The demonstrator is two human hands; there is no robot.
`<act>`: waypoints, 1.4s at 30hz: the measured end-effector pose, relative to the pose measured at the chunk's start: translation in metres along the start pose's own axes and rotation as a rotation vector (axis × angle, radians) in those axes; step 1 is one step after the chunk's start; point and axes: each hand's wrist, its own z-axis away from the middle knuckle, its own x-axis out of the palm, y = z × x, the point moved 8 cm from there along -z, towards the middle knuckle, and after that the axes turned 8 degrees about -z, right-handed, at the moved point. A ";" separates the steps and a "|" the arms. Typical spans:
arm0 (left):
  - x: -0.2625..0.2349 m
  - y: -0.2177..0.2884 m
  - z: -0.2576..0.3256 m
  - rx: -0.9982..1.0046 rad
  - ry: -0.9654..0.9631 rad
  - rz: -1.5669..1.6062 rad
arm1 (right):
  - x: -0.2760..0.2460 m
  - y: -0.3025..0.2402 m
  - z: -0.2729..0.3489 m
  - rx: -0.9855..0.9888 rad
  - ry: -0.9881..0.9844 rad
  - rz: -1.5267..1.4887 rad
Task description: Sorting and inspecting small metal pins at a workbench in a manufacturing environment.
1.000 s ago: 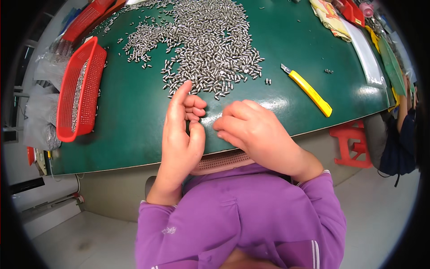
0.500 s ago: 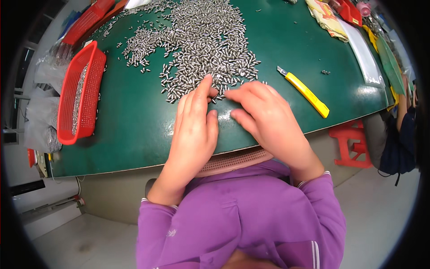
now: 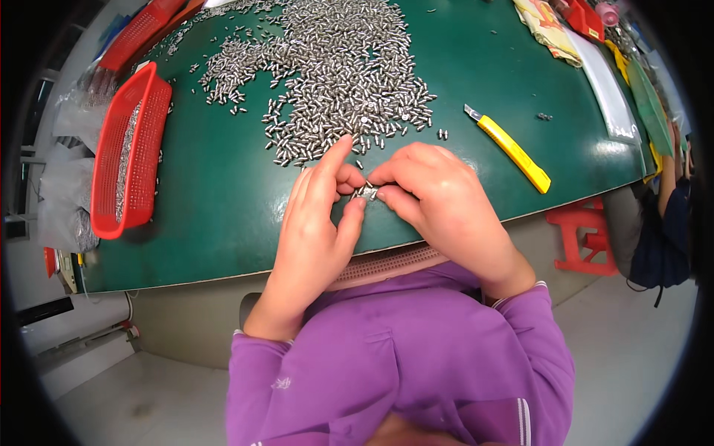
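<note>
Several small, shiny, pointed metal pieces (image 3: 364, 193) are gathered on the green table between my hands, just in front of a large pile of the same pieces (image 3: 349, 82). My left hand (image 3: 316, 204) lies along their left side, its index finger stretched forward, the other fingers bent and the thumb apart. From the right, my right hand (image 3: 439, 189) curls its thumb and index fingertip around pieces of the group. Part of this group is hidden by the fingertips. A yellow utility knife (image 3: 515, 154) with its blade out lies to the right.
A red perforated basket (image 3: 155, 141) holding metal pieces stands at left on the green table (image 3: 216, 215). Plastic bags (image 3: 71, 193) hang beyond that edge. Clear plastic sheets (image 3: 606, 89) and a patterned cloth (image 3: 548, 30) lie far right. A red stool (image 3: 584, 238) stands below.
My hands have drawn a few metal pieces out of the pile's near edge toward me. The right thumb and index finger have closed in around them.
</note>
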 end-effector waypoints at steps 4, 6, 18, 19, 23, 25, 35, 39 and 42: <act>0.000 0.000 -0.001 0.002 0.011 -0.007 | 0.000 0.000 -0.002 -0.008 0.003 -0.018; 0.001 0.000 -0.002 0.002 0.005 -0.010 | 0.001 0.001 -0.002 -0.016 -0.002 -0.025; 0.000 0.001 -0.001 0.029 0.022 -0.010 | 0.007 -0.006 0.001 -0.032 -0.029 0.033; 0.000 0.001 -0.001 0.032 0.019 -0.012 | 0.007 -0.006 0.001 -0.019 -0.029 0.049; 0.000 0.001 -0.001 0.058 0.014 0.006 | 0.004 -0.006 0.001 -0.021 0.009 0.034; 0.000 0.000 0.000 0.048 0.010 0.006 | 0.006 -0.005 0.001 -0.037 -0.010 0.026; -0.002 -0.003 0.003 -0.019 -0.010 0.086 | 0.010 -0.007 -0.002 -0.059 -0.052 -0.008; -0.005 -0.002 0.003 -0.009 0.016 0.069 | 0.012 -0.008 -0.003 -0.066 -0.045 0.000; -0.004 -0.003 0.003 -0.028 0.024 0.074 | 0.015 -0.010 -0.004 -0.079 -0.046 0.021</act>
